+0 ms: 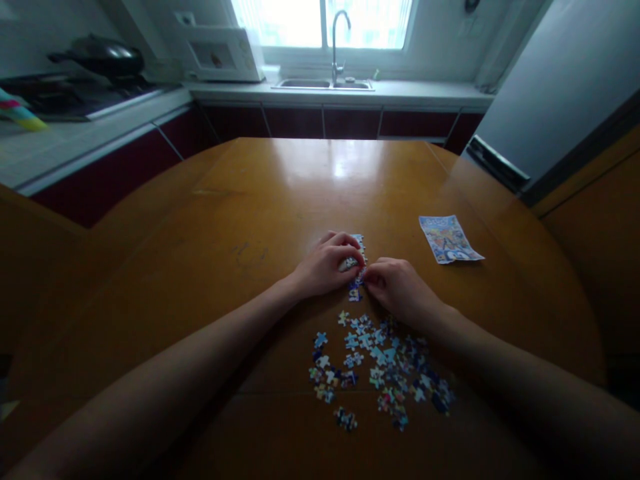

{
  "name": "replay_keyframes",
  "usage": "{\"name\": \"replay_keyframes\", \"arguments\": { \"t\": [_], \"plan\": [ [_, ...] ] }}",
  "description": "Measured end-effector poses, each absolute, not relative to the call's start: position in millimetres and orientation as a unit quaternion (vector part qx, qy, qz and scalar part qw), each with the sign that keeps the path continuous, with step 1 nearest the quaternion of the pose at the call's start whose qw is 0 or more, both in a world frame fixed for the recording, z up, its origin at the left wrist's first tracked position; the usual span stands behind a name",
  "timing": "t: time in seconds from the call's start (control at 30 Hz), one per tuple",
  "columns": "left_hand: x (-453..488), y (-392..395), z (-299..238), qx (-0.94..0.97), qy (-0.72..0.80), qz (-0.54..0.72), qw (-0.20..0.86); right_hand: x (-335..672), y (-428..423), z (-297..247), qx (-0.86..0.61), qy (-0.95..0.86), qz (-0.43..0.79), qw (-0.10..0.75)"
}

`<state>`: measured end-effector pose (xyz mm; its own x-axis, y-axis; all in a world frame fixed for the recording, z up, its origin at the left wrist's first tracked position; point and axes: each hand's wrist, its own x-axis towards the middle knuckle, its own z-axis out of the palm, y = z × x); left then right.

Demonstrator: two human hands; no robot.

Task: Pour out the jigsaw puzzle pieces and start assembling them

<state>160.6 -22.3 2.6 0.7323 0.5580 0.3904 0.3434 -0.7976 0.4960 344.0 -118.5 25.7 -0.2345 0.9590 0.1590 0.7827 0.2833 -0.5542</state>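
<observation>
A narrow strip of joined jigsaw puzzle pieces [355,292] lies on the wooden table, partly covered by my fingers. My left hand [327,263] curls over its left side, with thumb and fingertips closed on the strip. Light pieces show in the hollow under those fingers. From the right, my right hand [395,283] pinches at the strip's right edge; a jigsaw piece seems to be between the fingertips, mostly hidden. Closer to me, many loose jigsaw pieces [383,357] lie scattered, some overlapping and some shaded by my right forearm.
A printed picture sheet [449,240] lies on the table [240,220] at the right. Beyond the table are a counter with a sink [305,84], a white microwave [223,55] and a dark pan [103,57] on the stove. A fridge [560,87] stands at the right.
</observation>
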Motion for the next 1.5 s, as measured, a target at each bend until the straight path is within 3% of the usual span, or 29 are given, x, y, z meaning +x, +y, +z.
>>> {"name": "replay_keyframes", "arguments": {
  "t": [0.37,0.87,1.5],
  "plan": [
    [162.0,-21.0,9.2,0.882,0.268,0.302,0.243,363.6,-106.9,33.7,-0.622,-0.693,0.171,0.322],
    [161.6,-24.1,10.6,0.895,0.288,0.268,0.211,354.9,-114.6,33.2,-0.642,-0.708,0.204,0.212],
    [161.0,-19.8,13.1,0.866,0.318,0.309,0.232,332.1,-132.7,32.5,-0.582,-0.760,0.212,0.198]
  ]
}}
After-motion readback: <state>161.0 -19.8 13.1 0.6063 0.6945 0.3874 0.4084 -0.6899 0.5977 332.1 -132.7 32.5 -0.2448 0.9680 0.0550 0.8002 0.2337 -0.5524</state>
